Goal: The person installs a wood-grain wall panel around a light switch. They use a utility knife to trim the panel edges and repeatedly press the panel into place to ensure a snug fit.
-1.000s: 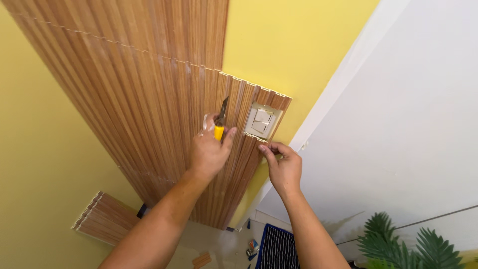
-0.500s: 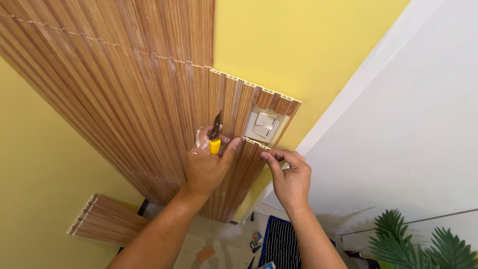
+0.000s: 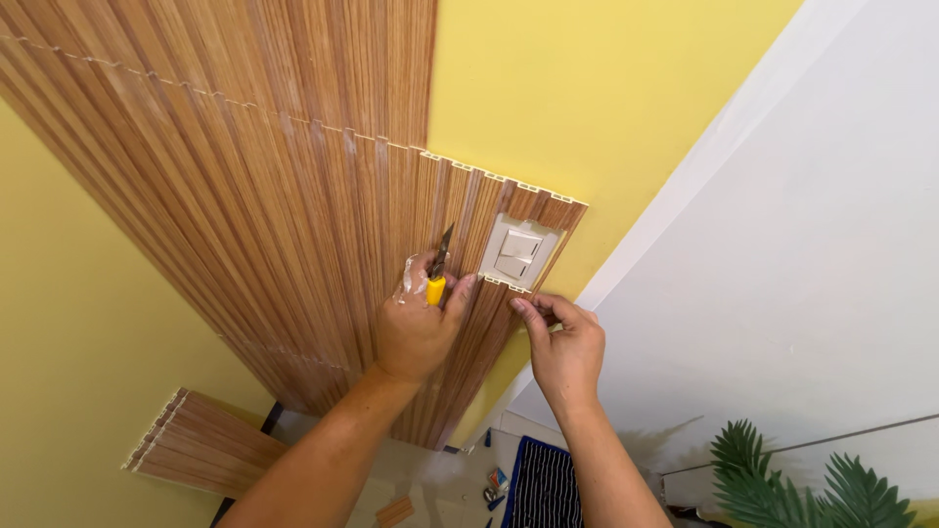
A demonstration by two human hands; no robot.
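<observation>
Here the left hand [image 3: 416, 328] presses a yellow-handled knife [image 3: 437, 274] against the slatted panel [image 3: 293, 235].

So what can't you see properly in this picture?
Head view only:
- Yellow-handled cutter: its handle is hidden inside the left hand.
- Right hand: its fingertips at the slatted panel edge cover whatever they pinch.
- Things on the floor: too small to tell.
- Plant: cut off by the bottom edge.

One head-worn view, close, facing the slatted wall panel [image 3: 293, 196].
</observation>
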